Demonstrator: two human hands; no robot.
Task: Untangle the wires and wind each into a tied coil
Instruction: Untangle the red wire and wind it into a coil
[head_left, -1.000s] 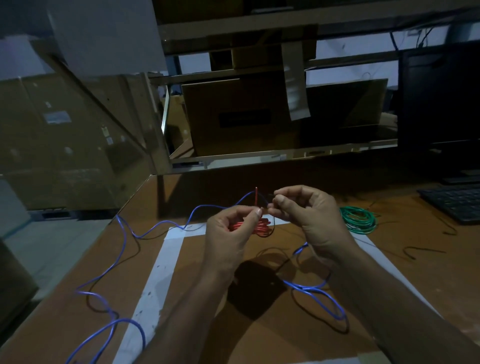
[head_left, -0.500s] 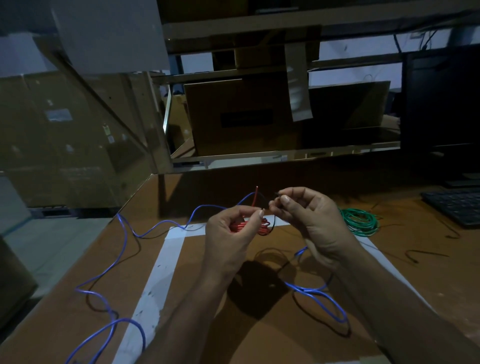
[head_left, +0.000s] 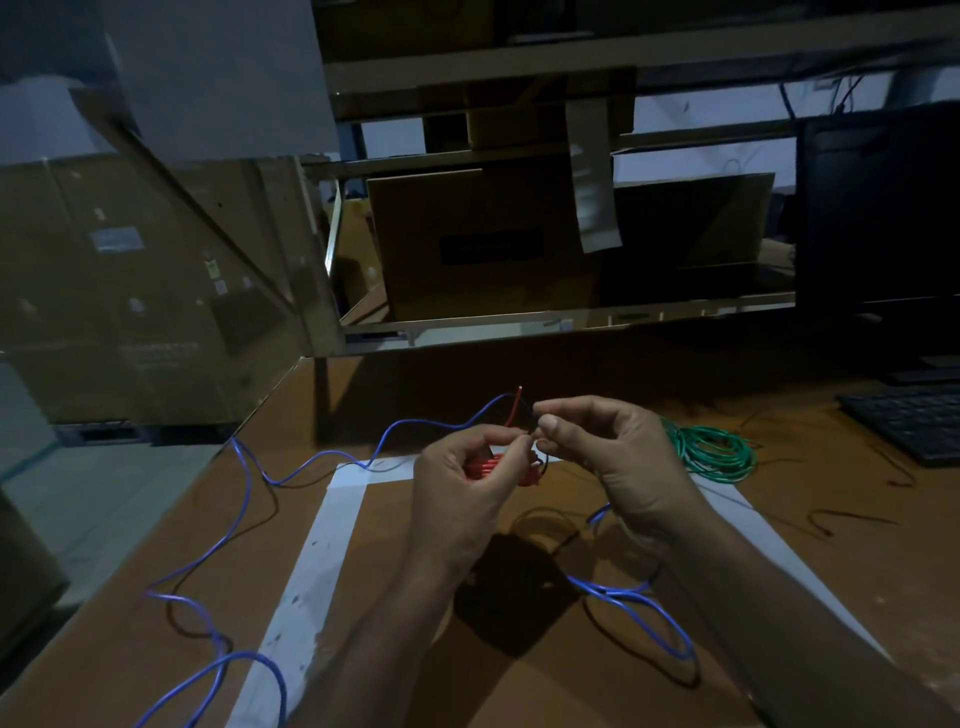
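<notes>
Holding the red coil (head_left: 498, 467) up off the surface (head_left: 415, 649), the left hand (head_left: 467, 488) grips the bundle with curled fingers while the right hand (head_left: 618, 457) pinches a thin dark tie (head_left: 531, 418) between thumb and forefinger just beside the coil's upper edge. A short red wire end (head_left: 515, 405) sticks up between the two hands. The step in hand looks like fastening the red coil.

To do it well, the left hand should keep the loops pressed together so none slips out, and the right hand should draw the tie snug round the whole bundle before twisting, with the loose red end tucked in rather than left standing. Twisting close against the coil would likely hold better than twisting far out on the tie.

Counting the wires: one red coil in the hands, one green coil (head_left: 717, 452) lying on the surface to the right, well apart from the hands, and one blue wire (head_left: 244, 478) sprawled loose across the surface on both sides of the arms, not yet wound. Whether the green coil is tied cannot be told. A few thin dark strands (head_left: 841, 517) lie on the surface farther right; their number is too faint to count. A keyboard (head_left: 914, 421) sits at the right edge.
</notes>
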